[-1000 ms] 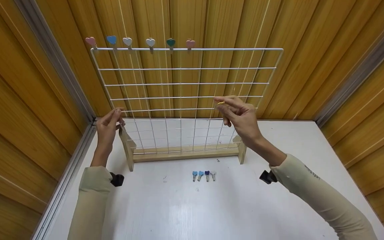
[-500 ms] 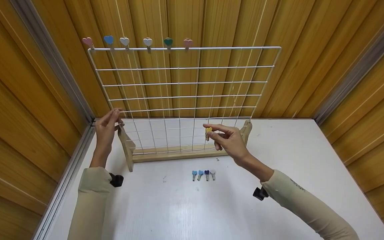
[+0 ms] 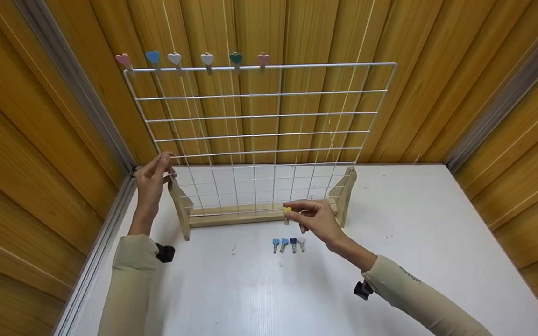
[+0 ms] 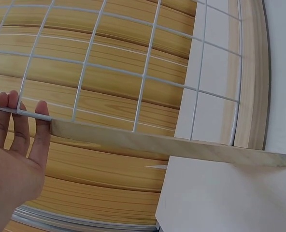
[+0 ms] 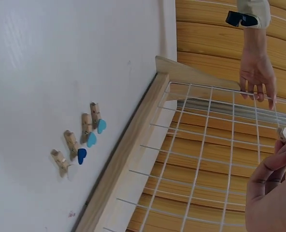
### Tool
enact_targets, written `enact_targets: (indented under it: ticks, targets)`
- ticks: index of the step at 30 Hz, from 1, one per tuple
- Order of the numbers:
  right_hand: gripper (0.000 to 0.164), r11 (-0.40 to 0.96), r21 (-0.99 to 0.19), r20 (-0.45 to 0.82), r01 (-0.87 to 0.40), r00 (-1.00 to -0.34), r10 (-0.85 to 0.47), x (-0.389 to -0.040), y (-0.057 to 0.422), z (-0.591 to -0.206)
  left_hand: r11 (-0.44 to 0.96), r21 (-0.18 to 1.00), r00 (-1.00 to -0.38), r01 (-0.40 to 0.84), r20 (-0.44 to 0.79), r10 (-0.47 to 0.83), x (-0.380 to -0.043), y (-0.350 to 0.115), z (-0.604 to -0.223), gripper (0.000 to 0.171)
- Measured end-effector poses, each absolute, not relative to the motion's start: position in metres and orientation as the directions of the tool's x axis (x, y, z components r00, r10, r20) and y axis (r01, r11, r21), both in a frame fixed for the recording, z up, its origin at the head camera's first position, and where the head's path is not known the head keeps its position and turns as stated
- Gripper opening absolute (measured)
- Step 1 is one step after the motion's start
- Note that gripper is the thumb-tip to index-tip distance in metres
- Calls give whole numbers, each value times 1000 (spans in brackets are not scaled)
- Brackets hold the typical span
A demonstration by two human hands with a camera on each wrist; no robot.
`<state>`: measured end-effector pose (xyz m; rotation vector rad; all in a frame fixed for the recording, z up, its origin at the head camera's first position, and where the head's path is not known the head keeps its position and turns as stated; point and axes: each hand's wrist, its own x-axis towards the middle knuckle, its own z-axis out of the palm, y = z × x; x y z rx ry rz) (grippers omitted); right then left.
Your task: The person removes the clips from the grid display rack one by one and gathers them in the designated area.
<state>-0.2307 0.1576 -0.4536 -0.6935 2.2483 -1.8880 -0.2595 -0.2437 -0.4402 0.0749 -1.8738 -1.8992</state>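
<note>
At the left side of a white wire grid (image 3: 252,94), my left hand (image 3: 150,179) grips the edge wire, just above the wooden stand (image 3: 231,220). In the left wrist view the fingertips (image 4: 41,107) curl over that wire. My right hand (image 3: 319,220) pinches a small clothespin with a yellow heart (image 3: 287,210) between thumb and index finger, in front of the stand's base bar. The right wrist view shows that clothespin (image 5: 283,134) from its wooden back. Just below this hand, several heart clothespins (image 3: 284,242) lie in a row on the table: light blue, dark blue and white.
Along the grid's top wire several heart clothespins are clipped: pink (image 3: 122,59), blue (image 3: 152,57), white (image 3: 174,58), green (image 3: 236,58) and others. Yellow wood-patterned walls (image 3: 498,140) enclose the white table (image 3: 231,289) at the back and sides.
My right hand has come down and slightly left from before the grid's middle, with the yellow heart clothespin in its fingers. The left hand keeps its place on the grid's edge.
</note>
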Motion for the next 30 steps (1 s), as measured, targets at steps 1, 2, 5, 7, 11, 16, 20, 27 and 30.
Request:
enact_targets:
  ticks: [1, 2, 5, 7, 11, 16, 20, 27, 30]
  targets:
    - [29, 125, -961, 177, -248, -892, -416, -231, 158, -459, 41, 957, -889, 287, 282, -362, -259, -244, -441, 28]
    - [29, 132, -964, 158, -231, -896, -415, -231, 158, -463, 40, 957, -888, 287, 282, -362, -259, -244, -441, 28]
    - [30, 173, -969, 89, -174, -907, -413, -231, 158, -478, 40, 956, -885, 291, 284, -369, -259, -244, -441, 28]
    - [29, 198, -969, 52, -148, -906, -420, -233, 158, -487, 33, 953, -882, 300, 290, -372, -260, -244, -442, 28]
    - [29, 240, -965, -11, -108, -895, -446, -235, 163, -503, 17, 951, -885, 309, 294, -360, -261, -244, -442, 27]
    - [26, 288, -952, -52, -105, -871, -489, -233, 170, -521, 23, 952, -888, 307, 295, -353, -260, -245, -443, 31]
    - [23, 331, -935, -72, -127, -848, -526, -229, 174, -535, 32, 953, -886, 303, 293, -360, -259, -245, -443, 35]
    - [22, 394, -903, -75, -171, -840, -537, -221, 178, -549, 18, 945, -884, 326, 312, -348, -260, -245, -442, 39]
    - [22, 411, -891, -64, -195, -841, -537, -217, 179, -552, 12, 944, -885, 329, 313, -344, -261, -245, -441, 38]
